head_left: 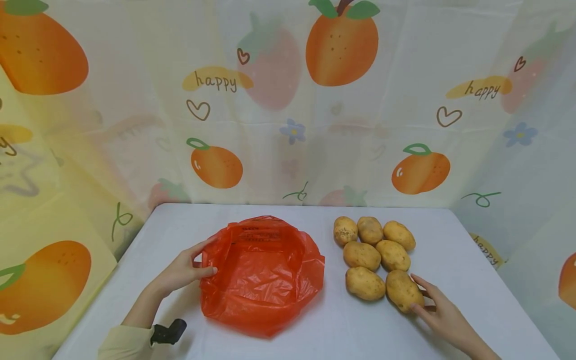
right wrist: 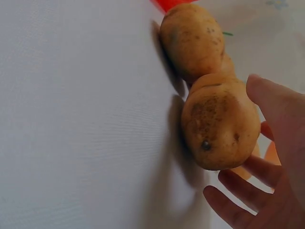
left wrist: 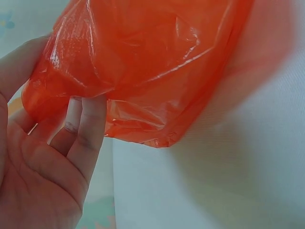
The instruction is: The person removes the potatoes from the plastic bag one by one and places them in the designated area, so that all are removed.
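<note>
An orange-red plastic bag point(head_left: 263, 280) stands on the table with its mouth spread wide. My left hand point(head_left: 186, 267) holds the bag's left rim between thumb and fingers; in the left wrist view, the film of the bag point(left wrist: 138, 57) covers some fingertips. My right hand point(head_left: 443, 312) is at the nearest potato point(head_left: 403, 291), thumb on its near side and index finger along its far right side. In the right wrist view the fingers point(right wrist: 248, 191) are spread and fairly straight beside that potato point(right wrist: 221, 124), which sits on the table.
Several other potatoes lie grouped just beyond, among them a potato point(head_left: 365, 283) at the front left and a potato point(head_left: 399, 235) at the back right. A white-covered table point(head_left: 180, 220) bears everything. Fruit-printed curtains point(head_left: 288, 150) hang behind and at both sides.
</note>
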`<control>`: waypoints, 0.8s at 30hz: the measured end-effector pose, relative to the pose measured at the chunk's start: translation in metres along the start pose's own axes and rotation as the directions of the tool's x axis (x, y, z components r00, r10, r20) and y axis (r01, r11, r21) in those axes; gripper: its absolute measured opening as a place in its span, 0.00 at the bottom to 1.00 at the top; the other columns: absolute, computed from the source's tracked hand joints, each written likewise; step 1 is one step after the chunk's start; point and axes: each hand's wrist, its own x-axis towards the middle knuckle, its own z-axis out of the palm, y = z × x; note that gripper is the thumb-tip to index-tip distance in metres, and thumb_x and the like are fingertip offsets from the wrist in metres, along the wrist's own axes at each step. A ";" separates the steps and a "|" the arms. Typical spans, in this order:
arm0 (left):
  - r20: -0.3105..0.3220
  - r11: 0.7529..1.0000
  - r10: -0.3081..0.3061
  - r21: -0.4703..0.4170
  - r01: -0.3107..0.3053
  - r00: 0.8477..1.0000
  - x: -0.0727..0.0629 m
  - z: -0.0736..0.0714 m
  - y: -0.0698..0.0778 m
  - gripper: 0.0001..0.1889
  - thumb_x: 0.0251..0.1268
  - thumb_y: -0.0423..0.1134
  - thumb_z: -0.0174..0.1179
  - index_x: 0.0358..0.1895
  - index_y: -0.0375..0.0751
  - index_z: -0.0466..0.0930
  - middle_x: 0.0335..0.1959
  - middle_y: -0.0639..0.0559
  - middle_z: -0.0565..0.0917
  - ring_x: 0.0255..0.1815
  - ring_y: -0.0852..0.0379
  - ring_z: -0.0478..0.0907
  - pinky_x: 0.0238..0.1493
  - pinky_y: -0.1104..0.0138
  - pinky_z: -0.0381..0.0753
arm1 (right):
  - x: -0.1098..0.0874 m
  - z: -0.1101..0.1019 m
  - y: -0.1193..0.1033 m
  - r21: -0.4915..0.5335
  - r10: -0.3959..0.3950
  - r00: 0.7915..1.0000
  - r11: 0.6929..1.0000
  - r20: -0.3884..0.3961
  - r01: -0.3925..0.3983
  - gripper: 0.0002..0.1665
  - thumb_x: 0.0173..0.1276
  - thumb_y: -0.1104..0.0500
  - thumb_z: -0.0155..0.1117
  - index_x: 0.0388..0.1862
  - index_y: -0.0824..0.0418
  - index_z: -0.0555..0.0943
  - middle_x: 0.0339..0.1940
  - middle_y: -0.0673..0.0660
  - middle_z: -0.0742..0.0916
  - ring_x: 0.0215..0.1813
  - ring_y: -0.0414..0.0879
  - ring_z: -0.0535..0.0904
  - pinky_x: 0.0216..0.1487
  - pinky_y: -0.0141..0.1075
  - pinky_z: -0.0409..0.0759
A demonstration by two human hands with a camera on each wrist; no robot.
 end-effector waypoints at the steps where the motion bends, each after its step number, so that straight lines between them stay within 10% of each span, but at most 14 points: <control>1: 0.003 1.000 0.006 -0.001 -0.006 1.000 0.000 0.000 0.000 0.39 0.54 0.41 0.65 0.69 0.57 0.57 0.38 0.43 0.73 0.31 0.52 0.75 0.32 0.63 0.80 | 0.000 -0.001 -0.001 -0.013 -0.018 1.000 1.000 -0.014 0.018 0.35 0.61 0.60 0.64 0.65 0.66 0.64 0.60 0.65 0.73 0.52 0.37 0.73 0.35 0.30 0.80; 13: 0.020 1.000 0.019 -0.002 -0.019 1.000 -0.002 -0.004 0.007 0.40 0.55 0.41 0.65 0.70 0.56 0.55 0.63 0.40 0.66 0.38 0.49 0.79 0.34 0.61 0.83 | 0.009 -0.011 -0.010 -0.100 -0.093 0.995 0.991 -0.049 0.087 0.30 0.60 0.61 0.65 0.61 0.66 0.69 0.54 0.64 0.77 0.50 0.60 0.74 0.36 0.39 0.81; 24: -0.019 0.988 0.068 0.139 -0.064 0.998 -0.009 -0.011 0.016 0.40 0.52 0.45 0.67 0.70 0.54 0.58 0.52 0.44 0.74 0.37 0.49 0.75 0.30 0.59 0.82 | 0.029 -0.020 -0.018 -0.134 -0.140 0.990 0.982 -0.033 0.135 0.30 0.60 0.61 0.65 0.61 0.65 0.69 0.54 0.61 0.77 0.51 0.55 0.73 0.40 0.42 0.80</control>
